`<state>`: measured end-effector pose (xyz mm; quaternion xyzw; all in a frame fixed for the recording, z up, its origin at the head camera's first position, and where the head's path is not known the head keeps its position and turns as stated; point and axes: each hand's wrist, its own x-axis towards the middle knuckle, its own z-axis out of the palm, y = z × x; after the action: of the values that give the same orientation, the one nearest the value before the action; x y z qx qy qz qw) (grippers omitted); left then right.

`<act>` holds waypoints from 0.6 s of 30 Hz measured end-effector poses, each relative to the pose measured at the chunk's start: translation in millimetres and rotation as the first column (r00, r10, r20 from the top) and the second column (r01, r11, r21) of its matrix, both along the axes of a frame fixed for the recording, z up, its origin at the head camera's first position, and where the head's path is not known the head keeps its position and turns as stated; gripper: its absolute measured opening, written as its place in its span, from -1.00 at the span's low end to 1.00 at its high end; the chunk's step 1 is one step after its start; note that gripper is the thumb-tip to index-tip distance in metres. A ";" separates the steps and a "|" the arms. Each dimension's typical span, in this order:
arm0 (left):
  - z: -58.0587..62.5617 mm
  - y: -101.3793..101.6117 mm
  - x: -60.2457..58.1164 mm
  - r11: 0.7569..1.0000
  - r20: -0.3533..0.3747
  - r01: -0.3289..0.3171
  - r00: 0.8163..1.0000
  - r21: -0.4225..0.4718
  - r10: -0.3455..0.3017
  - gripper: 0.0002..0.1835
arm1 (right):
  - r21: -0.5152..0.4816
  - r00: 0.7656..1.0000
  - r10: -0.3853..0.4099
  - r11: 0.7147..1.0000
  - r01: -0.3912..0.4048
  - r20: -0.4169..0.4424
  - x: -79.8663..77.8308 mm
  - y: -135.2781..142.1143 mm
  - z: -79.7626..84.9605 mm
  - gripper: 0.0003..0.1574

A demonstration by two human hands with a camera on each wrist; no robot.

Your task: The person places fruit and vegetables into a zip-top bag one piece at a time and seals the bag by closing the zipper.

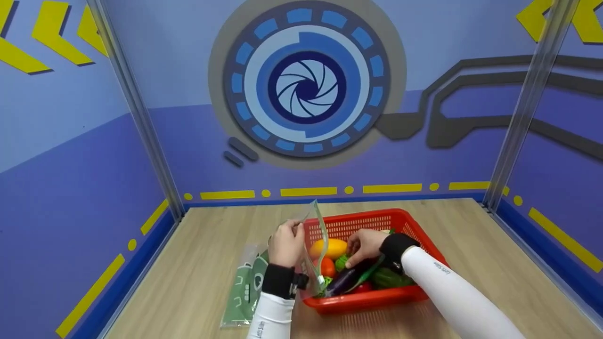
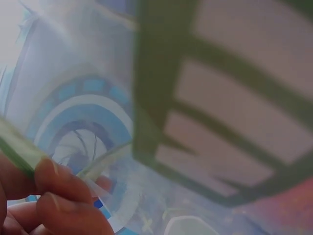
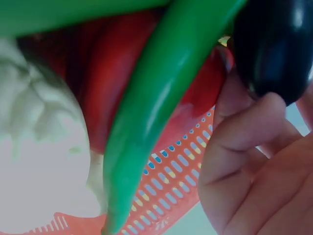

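My left hand (image 1: 286, 245) pinches the top edge of a clear zip bag (image 1: 321, 226), which stands upright over the left side of a red basket (image 1: 367, 302). Green printing on the bag (image 2: 146, 98) fills much of the left wrist view. Inside the basket, my right hand (image 1: 367, 243) grips a dark purple eggplant (image 1: 343, 283); its rounded end shows between the fingers in the right wrist view. Around it lie a yellow fruit (image 1: 335, 247), a red tomato (image 1: 328, 267), a green bell pepper (image 1: 391, 278) and a long green chili (image 3: 146, 107).
Flat green-printed plastic bags (image 1: 235, 301) lie on the wooden table (image 1: 188, 273) left of the basket. A pale, lumpy vegetable (image 3: 44, 147) sits beside the chili. Printed panels (image 1: 183, 150) enclose the table at the back and sides.
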<state>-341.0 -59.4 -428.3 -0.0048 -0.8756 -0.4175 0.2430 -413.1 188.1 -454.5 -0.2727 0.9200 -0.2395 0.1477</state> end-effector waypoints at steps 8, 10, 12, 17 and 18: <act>0.6 0.0 0.6 1.000 0.018 -0.008 1.000 0.007 0.008 -0.75 | 0.052 0.999 0.011 0.999 -0.013 0.053 0.1 0.7 2.7 -0.50; 0.4 0.2 0.6 1.000 0.009 -0.010 1.000 -0.003 0.010 -0.76 | 0.037 0.998 0.000 0.999 -0.002 0.064 -0.7 1.1 2.7 -0.53; 0.3 0.3 0.6 1.000 0.005 -0.012 1.000 -0.007 0.012 -0.76 | -0.005 0.998 -0.011 1.000 0.011 0.063 -2.9 2.7 2.8 -0.56; 0.9 1.0 0.9 1.000 0.007 -0.015 1.000 -0.011 0.015 -0.76 | -0.156 0.997 -0.062 0.985 0.068 0.041 -10.8 9.9 4.8 -0.53; 0.9 0.9 0.9 1.000 0.007 -0.017 1.000 -0.011 0.017 -0.76 | -0.180 0.996 -0.078 0.980 0.083 0.036 -12.0 11.0 5.6 -0.51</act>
<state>-340.1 -58.4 -427.4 0.0028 -0.8787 -0.4108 0.2432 -425.0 199.1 -448.9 -0.2442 0.9024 -0.3320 0.1257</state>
